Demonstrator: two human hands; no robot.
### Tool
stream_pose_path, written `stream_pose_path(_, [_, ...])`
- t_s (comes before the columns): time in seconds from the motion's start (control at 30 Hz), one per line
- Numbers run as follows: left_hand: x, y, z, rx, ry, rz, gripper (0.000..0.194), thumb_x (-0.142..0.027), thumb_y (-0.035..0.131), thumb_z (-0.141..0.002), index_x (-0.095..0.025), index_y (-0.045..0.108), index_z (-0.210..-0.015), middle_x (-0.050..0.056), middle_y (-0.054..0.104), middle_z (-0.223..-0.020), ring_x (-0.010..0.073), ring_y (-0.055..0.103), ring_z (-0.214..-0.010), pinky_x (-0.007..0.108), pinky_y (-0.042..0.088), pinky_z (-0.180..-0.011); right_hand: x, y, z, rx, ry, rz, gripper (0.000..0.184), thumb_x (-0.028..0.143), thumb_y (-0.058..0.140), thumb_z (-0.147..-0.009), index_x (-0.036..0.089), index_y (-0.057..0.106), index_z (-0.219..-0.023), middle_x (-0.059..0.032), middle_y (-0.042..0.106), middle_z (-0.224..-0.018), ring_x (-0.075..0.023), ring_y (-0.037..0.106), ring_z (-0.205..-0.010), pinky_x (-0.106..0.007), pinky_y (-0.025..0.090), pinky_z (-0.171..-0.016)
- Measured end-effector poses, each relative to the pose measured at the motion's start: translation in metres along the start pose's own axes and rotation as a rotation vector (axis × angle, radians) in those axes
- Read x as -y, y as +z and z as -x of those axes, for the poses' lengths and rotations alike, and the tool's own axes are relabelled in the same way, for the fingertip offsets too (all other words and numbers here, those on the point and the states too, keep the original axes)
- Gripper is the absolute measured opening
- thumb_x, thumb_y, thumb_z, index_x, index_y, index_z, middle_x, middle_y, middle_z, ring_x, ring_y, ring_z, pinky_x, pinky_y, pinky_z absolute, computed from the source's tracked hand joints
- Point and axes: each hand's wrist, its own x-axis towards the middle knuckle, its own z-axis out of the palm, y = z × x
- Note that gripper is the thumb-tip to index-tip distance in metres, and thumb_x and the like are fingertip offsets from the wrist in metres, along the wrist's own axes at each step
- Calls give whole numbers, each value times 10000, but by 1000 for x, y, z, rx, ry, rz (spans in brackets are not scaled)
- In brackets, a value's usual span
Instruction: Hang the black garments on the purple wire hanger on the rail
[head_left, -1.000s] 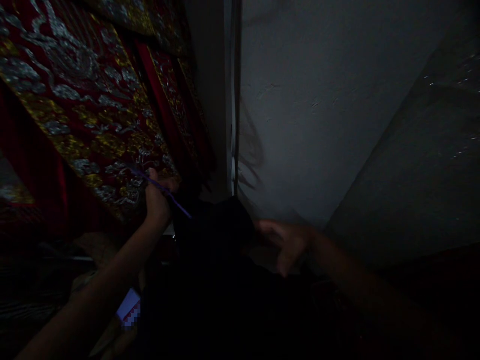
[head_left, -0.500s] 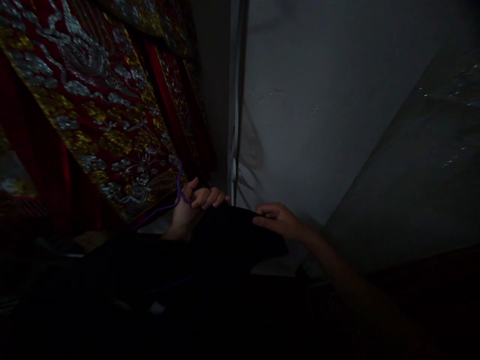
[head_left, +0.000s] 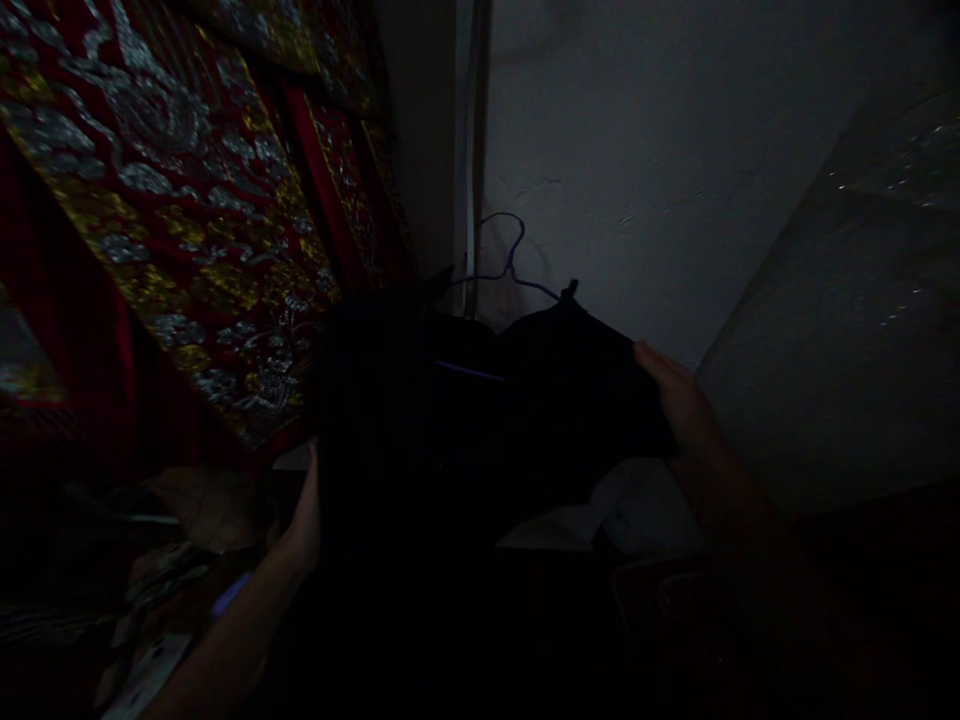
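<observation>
A black garment point(head_left: 480, 430), so dark that its details hardly show, spreads across the middle of the view on a thin purple wire hanger point(head_left: 511, 262). The hanger's hook and shoulders stand out above the neckline, and two small dark tabs rise by the shoulders. My right hand point(head_left: 679, 395) grips the garment's right sleeve edge, its fingertips showing at the top of the cloth. At the left side my left hand point(head_left: 304, 525) holds the cloth, with most fingers hidden behind it.
Red cloth point(head_left: 172, 200) embroidered in silver and gold hangs at the left. Behind is a grey wall point(head_left: 637, 150) with a vertical pale strip point(head_left: 470, 150). Shiny clear sheeting point(head_left: 862, 290) covers the right. Jumbled items point(head_left: 202, 505) lie at lower left, in deep shade.
My hands have moved apart, left hand down and left, right hand up and right. The garment is now spread wide, and the hanger that was by my left hand now stands upright inside it.
</observation>
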Motion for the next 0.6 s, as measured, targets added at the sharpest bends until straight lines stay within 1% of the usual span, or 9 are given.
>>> stream_pose_path(0.03, [5, 3, 2, -80, -21, 52, 835, -913, 320, -806, -352, 631, -1341, 67, 646, -1403, 329, 489, -1420, 491, 482, -1127, 1, 5, -2, 32, -17, 2, 405, 587, 851, -624, 261, 708, -818, -25, 779, -907, -307, 729, -1007, -395, 600, -839])
stream_pose_path(0.1, [14, 13, 7, -195, -69, 118, 776, -851, 559, -751, -349, 625, -1339, 54, 651, -1404, 330, 466, -1443, 490, 466, -1154, -1, 12, -4, 105, -26, 33, 409, 588, 848, -622, 260, 718, -829, -37, 782, -935, -318, 715, -1063, -406, 592, -876])
stream_pose_path(0.2, [28, 35, 21, -214, -83, 76, 773, -509, 879, -656, -344, 589, -1355, 52, 653, -1399, 333, 474, -1437, 491, 433, -1186, -17, 5, 0, 119, 32, 78, 407, 590, 819, -660, 260, 726, -879, -49, 776, -984, -321, 694, -1106, -419, 577, -914])
stream_pose_path(0.27, [39, 48, 33, -217, -92, 96, 765, -398, 901, -657, -347, 580, -1349, 47, 666, -1375, 331, 492, -1423, 498, 424, -1192, -36, -4, 12, 4, 15, 114, 415, 578, 802, -692, 262, 712, -947, -55, 755, -1083, -313, 662, -1157, -426, 553, -967])
stream_pose_path(0.4, [63, 67, 52, -252, -215, 230, 716, -368, 875, -697, -367, 561, -1341, 31, 673, -1361, 317, 546, -1376, 482, 469, -1154, -90, -3, 72, -439, -275, 215, 578, 480, 816, -722, 273, 573, -1204, -76, 556, -1411, -289, 528, -1297, -443, 455, -1080])
stream_pose_path(0.47, [72, 75, 56, -275, -279, 274, 727, -367, 867, -710, -372, 535, -1357, 29, 641, -1406, 310, 540, -1384, 473, 479, -1144, -121, 13, 112, -483, -239, 156, 432, 485, 743, -816, 289, 565, -1158, -71, 573, -1331, -267, 550, -1228, -426, 455, -1047])
stream_pose_path(0.5, [75, 80, 58, -276, -313, 284, 716, -370, 860, -721, -371, 530, -1357, 30, 630, -1422, 307, 534, -1389, 472, 480, -1143, -135, 23, 130, -396, -156, 131, 327, 509, 700, -848, 284, 589, -1057, -68, 629, -1171, -266, 593, -1112, -414, 487, -970])
stream_pose_path(0.53, [77, 84, 60, -267, -343, 288, 698, -370, 855, -728, -365, 535, -1348, 36, 629, -1423, 308, 534, -1389, 472, 479, -1143, -145, 34, 146, -210, -23, 123, 298, 557, 653, -874, 274, 608, -958, -61, 653, -996, -264, 621, -970, -397, 512, -860])
stream_pose_path(0.6, [77, 93, 65, -226, -370, 293, 663, -351, 861, -717, -343, 570, -1313, 51, 656, -1384, 313, 548, -1375, 474, 477, -1143, -158, 56, 169, 190, 164, 157, 389, 633, 592, -893, 253, 622, -816, -48, 639, -823, -254, 612, -821, -369, 493, -738])
